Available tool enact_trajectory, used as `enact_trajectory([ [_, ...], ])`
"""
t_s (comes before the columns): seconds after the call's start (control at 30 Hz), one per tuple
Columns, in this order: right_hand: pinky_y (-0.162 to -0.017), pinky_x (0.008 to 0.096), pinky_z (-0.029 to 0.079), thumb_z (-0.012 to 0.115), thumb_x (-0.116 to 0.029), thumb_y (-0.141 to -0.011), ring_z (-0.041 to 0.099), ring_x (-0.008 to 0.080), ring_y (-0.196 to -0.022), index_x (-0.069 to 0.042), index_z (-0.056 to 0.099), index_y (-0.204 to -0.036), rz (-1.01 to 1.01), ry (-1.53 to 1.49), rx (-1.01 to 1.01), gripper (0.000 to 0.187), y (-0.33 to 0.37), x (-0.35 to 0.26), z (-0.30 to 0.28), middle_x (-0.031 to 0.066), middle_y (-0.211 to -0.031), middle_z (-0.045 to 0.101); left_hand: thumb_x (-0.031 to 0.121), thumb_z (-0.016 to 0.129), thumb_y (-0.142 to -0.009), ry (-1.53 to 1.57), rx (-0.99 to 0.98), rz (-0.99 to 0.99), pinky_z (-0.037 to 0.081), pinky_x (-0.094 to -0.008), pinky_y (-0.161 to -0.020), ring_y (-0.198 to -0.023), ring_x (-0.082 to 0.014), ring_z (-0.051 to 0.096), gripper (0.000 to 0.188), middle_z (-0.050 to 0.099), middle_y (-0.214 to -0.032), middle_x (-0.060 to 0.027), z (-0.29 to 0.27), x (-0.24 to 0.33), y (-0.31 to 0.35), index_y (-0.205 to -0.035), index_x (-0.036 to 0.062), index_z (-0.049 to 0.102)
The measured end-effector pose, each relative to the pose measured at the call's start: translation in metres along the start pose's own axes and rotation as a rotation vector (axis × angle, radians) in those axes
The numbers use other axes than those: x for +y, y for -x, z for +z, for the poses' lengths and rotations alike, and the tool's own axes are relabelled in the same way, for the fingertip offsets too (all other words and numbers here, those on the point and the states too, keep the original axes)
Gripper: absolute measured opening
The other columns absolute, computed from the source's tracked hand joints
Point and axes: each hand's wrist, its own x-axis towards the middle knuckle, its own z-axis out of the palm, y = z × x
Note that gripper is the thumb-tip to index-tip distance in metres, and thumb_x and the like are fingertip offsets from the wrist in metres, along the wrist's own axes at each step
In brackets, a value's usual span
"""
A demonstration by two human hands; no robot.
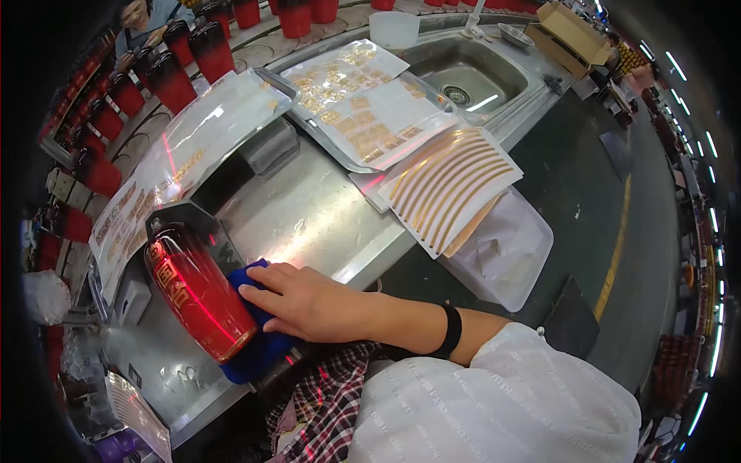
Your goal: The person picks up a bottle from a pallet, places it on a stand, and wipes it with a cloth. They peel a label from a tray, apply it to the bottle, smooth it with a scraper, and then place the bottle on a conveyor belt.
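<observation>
A red glass bottle (197, 289) with gold lettering lies tilted on the steel table, its darker neck end at a dark angular holder (187, 216). A laser line runs along the bottle. Beside its base, a folded blue cloth (258, 361) lies bunched at the near table edge. My right hand (312, 305), with a black band on the wrist, grips the cloth from the right, fingers bent over it next to the bottle. My left hand is not in view.
Sheets of gold decals (363, 119) lie on a metal tray (270, 81); more sheets (147, 197) lie left. Striped gold strips (455, 189) rest over a white bin (509, 255). Beyond are a sink (471, 73), red-black bottles (171, 81) on a conveyor and another person (150, 19).
</observation>
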Motion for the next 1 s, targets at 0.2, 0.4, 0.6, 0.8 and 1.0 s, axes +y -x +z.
enact_trajectory([
  [0.2,-0.092,0.0462,0.046,0.067,-0.024,-0.087,0.05,0.0404,-0.121,-0.002,0.048,-0.133,0.009,0.02,-0.016,0.055,0.003,-0.004,0.003,0.0247,-0.135,0.046,0.039,0.037,-0.1,0.016,-0.115,-0.12,0.033,-0.0448,-0.108,-0.131,-0.0254,0.042,0.052,0.044,-0.136,-0.0121,0.039,-0.008,0.023,-0.139,0.0057,0.042],
  [0.4,-0.092,0.0468,0.047,0.066,-0.024,-0.088,0.052,0.0412,-0.119,-0.002,0.05,-0.13,0.004,0.01,0.0,0.05,0.008,-0.001,-0.001,0.0244,-0.134,0.047,0.041,0.037,-0.1,0.069,-0.258,-0.23,0.033,-0.0458,-0.109,-0.132,-0.0263,0.041,0.053,0.042,-0.137,-0.0119,0.103,-0.012,0.046,-0.14,0.0069,0.041],
  [0.6,-0.094,0.0465,0.046,0.068,-0.022,-0.086,0.052,0.0411,-0.119,-0.002,0.05,-0.13,-0.014,0.033,-0.012,0.052,0.004,-0.001,0.002,0.0243,-0.134,0.047,0.043,0.036,-0.099,0.121,-0.376,-0.311,0.032,-0.0469,-0.109,-0.133,-0.0272,0.04,0.054,0.039,-0.139,-0.0118,0.16,-0.013,0.063,-0.141,0.0081,0.039],
  [0.8,-0.093,0.0468,0.047,0.068,-0.02,-0.086,0.053,0.0415,-0.116,0.0,0.051,-0.129,-0.029,0.036,0.008,0.051,0.005,-0.002,0.004,0.0248,-0.133,0.048,0.045,0.036,-0.099,0.152,-0.444,-0.345,0.031,-0.048,-0.11,-0.134,-0.0281,0.039,0.056,0.037,-0.141,-0.0117,0.178,-0.01,0.07,-0.142,0.0093,0.038],
  [1.0,-0.095,0.0465,0.047,0.07,-0.019,-0.084,0.052,0.0429,-0.116,0.001,0.051,-0.13,-0.046,0.055,-0.011,0.053,0.002,-0.002,0.005,0.0254,-0.133,0.049,0.047,0.036,-0.099,0.173,-0.472,-0.349,0.031,-0.049,-0.11,-0.134,-0.029,0.038,0.057,0.035,-0.143,-0.0115,0.184,-0.011,0.069,-0.143,0.0106,0.037],
])
